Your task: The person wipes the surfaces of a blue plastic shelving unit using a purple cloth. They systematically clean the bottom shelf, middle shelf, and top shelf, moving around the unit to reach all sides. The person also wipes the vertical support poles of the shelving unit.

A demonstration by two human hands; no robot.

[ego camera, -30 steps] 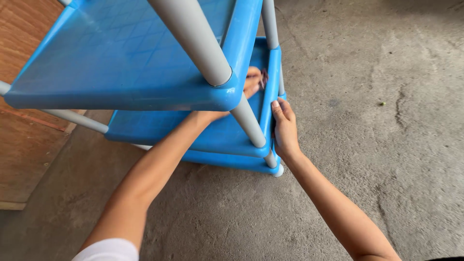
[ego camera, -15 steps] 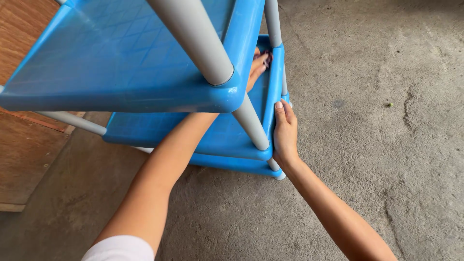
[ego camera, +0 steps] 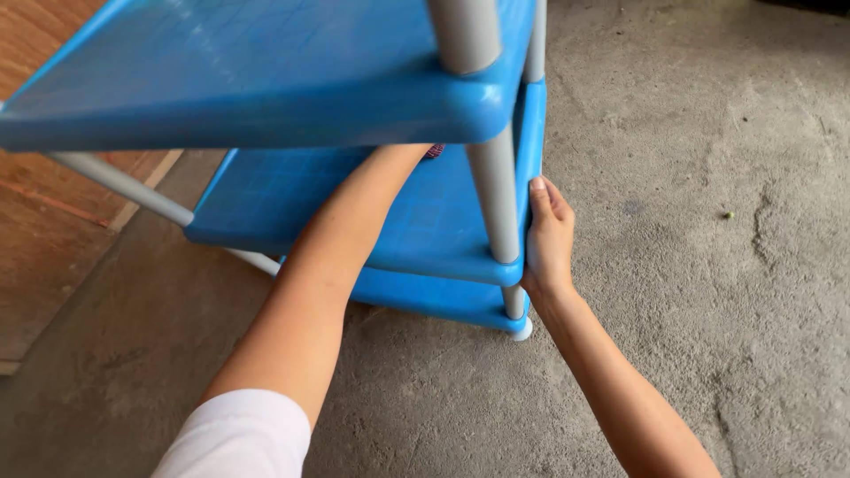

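Floor (ego camera: 691,292): grey concrete, rough and mottled, spreading across the right and bottom.
Crack (ego camera: 760,232): dark, curving line in the concrete at right.
Speck (ego camera: 728,214): small, greenish, lying just left of the crack.
Wooden panel (ego camera: 40,239): reddish-brown board at the left edge, meeting the concrete along a pale strip.

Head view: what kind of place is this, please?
Probably a garage or storeroom: bare, cracked concrete floor, a wooden panel at the side, and a blue plastic shelf rack standing on the floor.
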